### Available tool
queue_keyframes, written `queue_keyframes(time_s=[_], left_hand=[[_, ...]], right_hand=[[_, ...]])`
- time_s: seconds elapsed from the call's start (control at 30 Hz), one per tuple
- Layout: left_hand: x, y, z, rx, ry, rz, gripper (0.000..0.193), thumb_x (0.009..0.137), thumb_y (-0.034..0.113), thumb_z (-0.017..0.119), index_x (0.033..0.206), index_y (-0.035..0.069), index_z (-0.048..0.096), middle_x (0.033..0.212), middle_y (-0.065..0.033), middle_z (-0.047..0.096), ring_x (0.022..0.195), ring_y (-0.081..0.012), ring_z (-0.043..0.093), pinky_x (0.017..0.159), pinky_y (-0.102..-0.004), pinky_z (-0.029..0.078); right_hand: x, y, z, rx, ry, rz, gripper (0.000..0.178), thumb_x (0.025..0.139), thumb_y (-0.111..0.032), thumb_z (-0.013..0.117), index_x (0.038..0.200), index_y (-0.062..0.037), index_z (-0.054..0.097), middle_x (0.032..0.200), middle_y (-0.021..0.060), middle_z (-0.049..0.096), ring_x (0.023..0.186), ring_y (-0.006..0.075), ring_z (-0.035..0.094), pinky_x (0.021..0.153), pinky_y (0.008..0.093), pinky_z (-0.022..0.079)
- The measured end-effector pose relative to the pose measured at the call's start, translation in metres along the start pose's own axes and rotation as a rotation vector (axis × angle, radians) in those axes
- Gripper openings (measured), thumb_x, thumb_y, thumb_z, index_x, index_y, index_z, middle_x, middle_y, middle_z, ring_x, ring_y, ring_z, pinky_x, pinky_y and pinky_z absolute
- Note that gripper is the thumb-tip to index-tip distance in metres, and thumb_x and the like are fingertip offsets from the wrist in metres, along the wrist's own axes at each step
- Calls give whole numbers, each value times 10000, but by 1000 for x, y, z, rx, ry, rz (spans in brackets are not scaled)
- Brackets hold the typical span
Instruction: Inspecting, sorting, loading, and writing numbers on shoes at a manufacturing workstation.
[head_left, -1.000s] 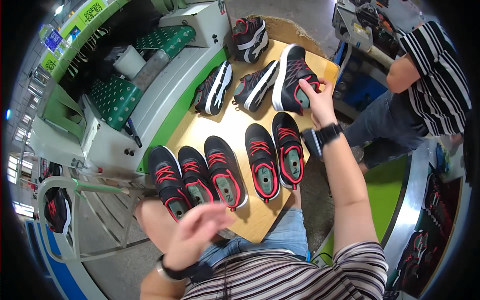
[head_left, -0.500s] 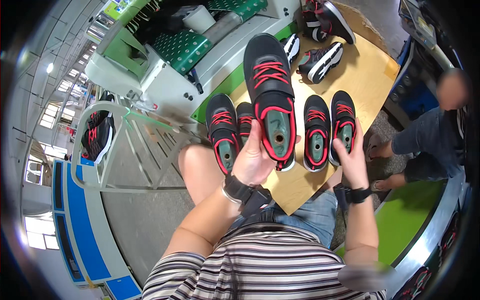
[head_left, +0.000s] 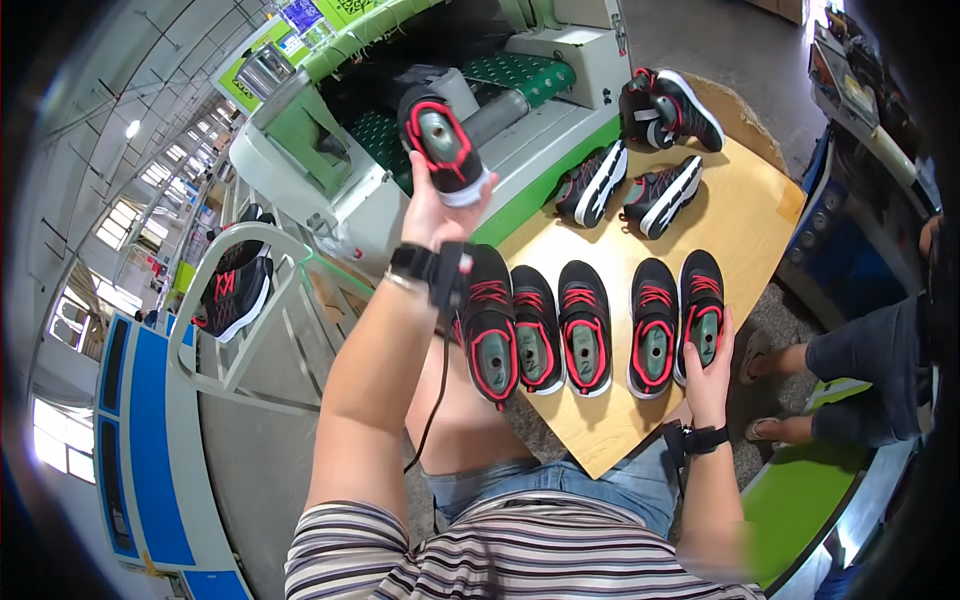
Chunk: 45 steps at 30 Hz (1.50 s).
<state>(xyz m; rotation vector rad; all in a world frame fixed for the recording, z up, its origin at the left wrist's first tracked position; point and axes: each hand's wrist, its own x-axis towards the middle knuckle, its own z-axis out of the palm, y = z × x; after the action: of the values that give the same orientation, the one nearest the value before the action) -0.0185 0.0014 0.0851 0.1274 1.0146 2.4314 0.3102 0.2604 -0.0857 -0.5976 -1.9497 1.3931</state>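
My left hand (head_left: 440,208) is raised at the mouth of the machine, closed around the heel end of a black sneaker (head_left: 430,105) with red trim and a green last inside. Its toe points toward the perforated green conveyor (head_left: 520,72). My right hand (head_left: 710,380) grips the heel of another sneaker (head_left: 700,275), which is the rightmost in a row on the wooden board (head_left: 600,445). Beside it in the row stand a sneaker (head_left: 655,300) and, further left, several more, including one (head_left: 585,300) at the middle and one (head_left: 490,290) at the left end.
More sneakers (head_left: 665,195) lie on their sides or lean together at the board's far end. A white and green machine (head_left: 350,195) borders the board. At left, a pale metal rack (head_left: 215,250) holds shoes. Another person's legs (head_left: 860,345) are close on the right.
My left hand has carried a sneaker up and left from over the board to the conveyor opening. My right hand remains at the rightmost sneaker. The view has shifted.
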Motion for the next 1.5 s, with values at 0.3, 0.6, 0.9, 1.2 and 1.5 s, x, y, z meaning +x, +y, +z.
queue_keyframes(time_s=[0.3,0.6,0.9,1.2,1.5], left_hand=[[58,35,-30,-102,297,207,584,985,563,468,1280,63,536,1267,-139,587,1193,-374,546,967,-553,520],[-96,20,-33,300,-69,-193,581,1054,350,416,1502,1,296,1519,-207,401,1323,-300,496,1056,-407,456],[-199,28,-100,354,175,-249,465,1029,342,468,1364,19,470,1256,-232,625,1080,-356,658,941,-507,525],[-193,1,-108,315,161,-413,417,1008,238,536,1360,25,472,1270,-247,605,1108,-371,637,960,-486,517],[-203,-6,-116,380,193,-408,393,1034,245,479,1359,26,469,1247,-244,619,1083,-352,652,925,-475,540]], right_hand=[[-1,-7,1,120,69,53,722,876,17,603,1526,-58,297,1482,171,421,1347,264,439,1129,358,333],[88,-80,-20,599,144,69,575,877,18,628,1400,-58,402,1284,127,545,1165,198,562,1001,321,463],[321,-211,173,247,-228,-472,551,852,-134,680,1353,-43,471,1230,149,591,1120,233,591,996,344,461],[347,-164,315,-363,-221,-611,813,861,-137,661,1549,-279,251,1590,247,190,1363,431,400,1096,484,398],[248,27,92,-969,-524,-466,796,838,-612,635,1421,-96,468,1580,108,324,1483,355,228,1165,595,220]])
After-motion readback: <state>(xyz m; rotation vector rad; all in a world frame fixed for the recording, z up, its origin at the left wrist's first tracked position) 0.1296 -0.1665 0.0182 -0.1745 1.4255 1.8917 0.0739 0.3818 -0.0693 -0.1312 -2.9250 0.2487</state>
